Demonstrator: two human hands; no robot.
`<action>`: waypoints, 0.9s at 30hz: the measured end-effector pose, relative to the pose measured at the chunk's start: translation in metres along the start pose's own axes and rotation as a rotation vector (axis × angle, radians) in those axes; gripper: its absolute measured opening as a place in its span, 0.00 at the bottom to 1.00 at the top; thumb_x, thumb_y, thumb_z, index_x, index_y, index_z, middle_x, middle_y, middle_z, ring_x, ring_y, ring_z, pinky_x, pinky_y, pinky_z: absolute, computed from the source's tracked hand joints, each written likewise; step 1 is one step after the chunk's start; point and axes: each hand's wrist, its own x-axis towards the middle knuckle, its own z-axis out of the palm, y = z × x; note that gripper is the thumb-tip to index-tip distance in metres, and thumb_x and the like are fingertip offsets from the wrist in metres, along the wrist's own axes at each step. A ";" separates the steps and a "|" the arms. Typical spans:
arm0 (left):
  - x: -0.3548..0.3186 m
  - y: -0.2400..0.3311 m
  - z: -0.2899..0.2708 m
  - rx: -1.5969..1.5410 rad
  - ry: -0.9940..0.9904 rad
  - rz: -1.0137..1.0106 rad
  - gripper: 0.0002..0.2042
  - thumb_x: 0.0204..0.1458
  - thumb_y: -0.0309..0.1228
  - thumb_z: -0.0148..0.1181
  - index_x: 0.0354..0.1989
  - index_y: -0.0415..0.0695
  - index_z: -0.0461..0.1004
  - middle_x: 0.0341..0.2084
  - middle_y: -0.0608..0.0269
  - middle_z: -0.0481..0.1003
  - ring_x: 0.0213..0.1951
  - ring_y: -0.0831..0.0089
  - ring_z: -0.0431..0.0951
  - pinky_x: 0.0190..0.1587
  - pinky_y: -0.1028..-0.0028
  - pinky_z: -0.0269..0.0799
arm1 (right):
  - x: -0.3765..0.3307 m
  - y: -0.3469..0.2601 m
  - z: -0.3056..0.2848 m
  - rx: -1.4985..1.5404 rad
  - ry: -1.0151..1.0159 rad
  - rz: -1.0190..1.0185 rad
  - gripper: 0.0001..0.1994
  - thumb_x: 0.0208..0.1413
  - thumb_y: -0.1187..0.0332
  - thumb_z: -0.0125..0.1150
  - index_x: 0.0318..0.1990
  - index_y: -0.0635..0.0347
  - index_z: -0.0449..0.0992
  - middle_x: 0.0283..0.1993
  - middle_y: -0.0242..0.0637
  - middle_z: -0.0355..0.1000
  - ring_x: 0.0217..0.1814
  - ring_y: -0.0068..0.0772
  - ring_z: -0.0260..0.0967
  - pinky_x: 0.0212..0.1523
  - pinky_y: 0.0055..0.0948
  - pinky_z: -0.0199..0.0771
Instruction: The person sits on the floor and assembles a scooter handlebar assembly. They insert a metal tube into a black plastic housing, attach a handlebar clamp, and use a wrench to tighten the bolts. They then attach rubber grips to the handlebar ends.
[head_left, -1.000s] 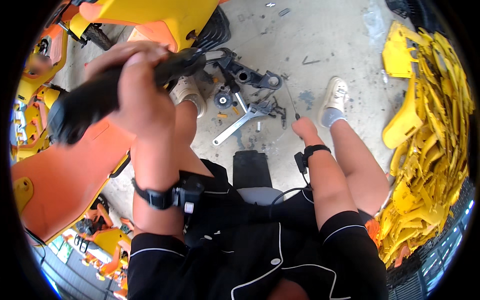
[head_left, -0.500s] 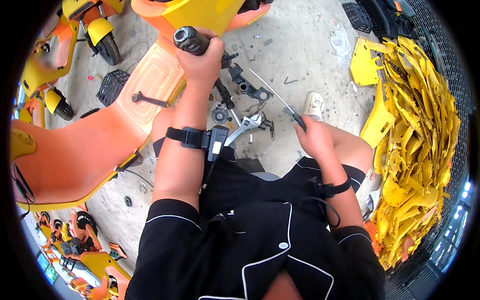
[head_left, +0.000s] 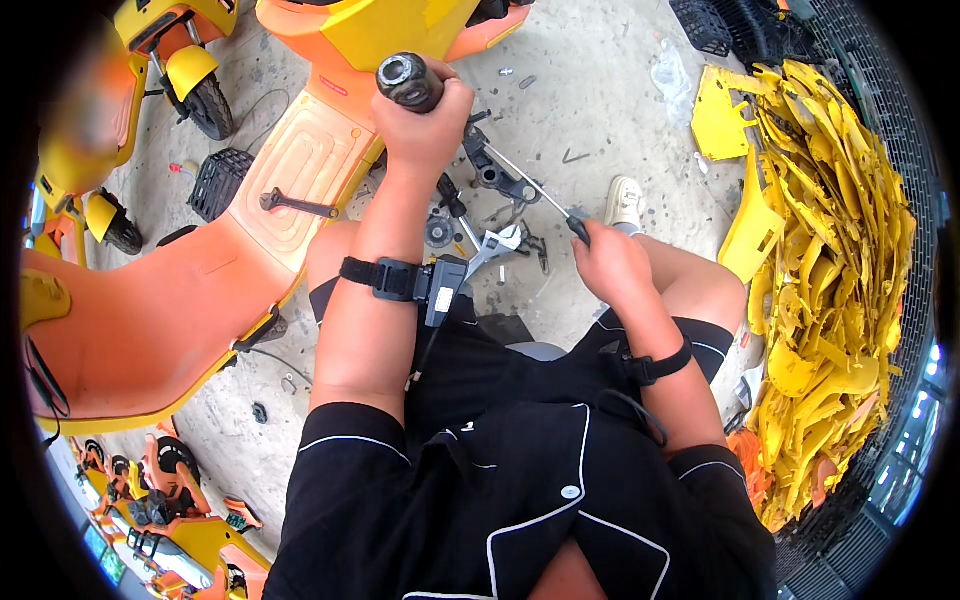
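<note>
My left hand [head_left: 425,125] is wrapped round a thick dark cylindrical part [head_left: 408,82] whose hollow metal end points up. Its lower portion is hidden by the hand. A screwdriver [head_left: 540,192] with a long thin shank and dark handle is gripped in my right hand [head_left: 615,265]. The shank points up and left, its tip near a dark metal bracket-like part [head_left: 494,172] beside my left hand; whether they touch, I cannot tell. Between my knees lies an adjustable wrench [head_left: 497,243] on the ground. A round dark disc [head_left: 438,230] is close to it.
An orange-and-yellow scooter body [head_left: 150,320] stretches along my left, with a spanner [head_left: 298,204] lying on its footboard. Stacked yellow panels [head_left: 830,300] rise at the right. Black baskets [head_left: 220,185] sit on the concrete floor, and more scooters [head_left: 205,100] stand at the upper left.
My left hand has shifted right with the dark cylindrical part. My right hand has moved left and slightly up, bringing the screwdriver's tip nearer to the left hand.
</note>
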 end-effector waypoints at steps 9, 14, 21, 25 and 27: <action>-0.009 0.010 0.002 0.052 -0.097 -0.010 0.04 0.47 0.18 0.60 0.29 0.40 0.72 0.24 0.64 0.76 0.27 0.76 0.76 0.34 0.75 0.73 | 0.006 -0.029 -0.046 -0.160 -0.073 -0.049 0.10 0.56 0.71 0.52 0.43 0.64 0.73 0.43 0.55 0.75 0.44 0.62 0.75 0.44 0.52 0.75; -0.010 0.011 0.009 0.112 -0.038 0.019 0.04 0.46 0.20 0.61 0.28 0.40 0.73 0.23 0.67 0.74 0.27 0.80 0.74 0.33 0.77 0.71 | 0.000 -0.053 -0.090 -0.056 0.132 -0.235 0.11 0.52 0.78 0.53 0.44 0.66 0.67 0.49 0.55 0.65 0.46 0.62 0.73 0.43 0.53 0.75; -0.010 0.019 0.014 0.128 -0.063 -0.025 0.03 0.46 0.20 0.62 0.28 0.39 0.74 0.24 0.68 0.74 0.28 0.80 0.73 0.34 0.77 0.71 | 0.027 -0.074 -0.111 0.091 0.549 -0.519 0.09 0.51 0.72 0.61 0.38 0.61 0.69 0.36 0.46 0.71 0.39 0.56 0.73 0.38 0.49 0.75; -0.011 0.013 0.017 0.125 -0.083 0.023 0.03 0.46 0.20 0.62 0.29 0.39 0.74 0.24 0.68 0.74 0.28 0.80 0.73 0.34 0.76 0.71 | 0.058 -0.086 -0.111 0.022 0.723 -0.601 0.08 0.52 0.71 0.60 0.39 0.58 0.71 0.34 0.42 0.73 0.37 0.51 0.74 0.36 0.47 0.76; -0.010 0.010 0.017 0.135 -0.107 0.090 0.04 0.46 0.20 0.61 0.29 0.39 0.74 0.24 0.68 0.74 0.27 0.80 0.73 0.34 0.76 0.71 | 0.070 -0.092 -0.113 -0.011 0.772 -0.574 0.08 0.55 0.70 0.59 0.43 0.55 0.75 0.39 0.41 0.76 0.39 0.47 0.76 0.37 0.42 0.76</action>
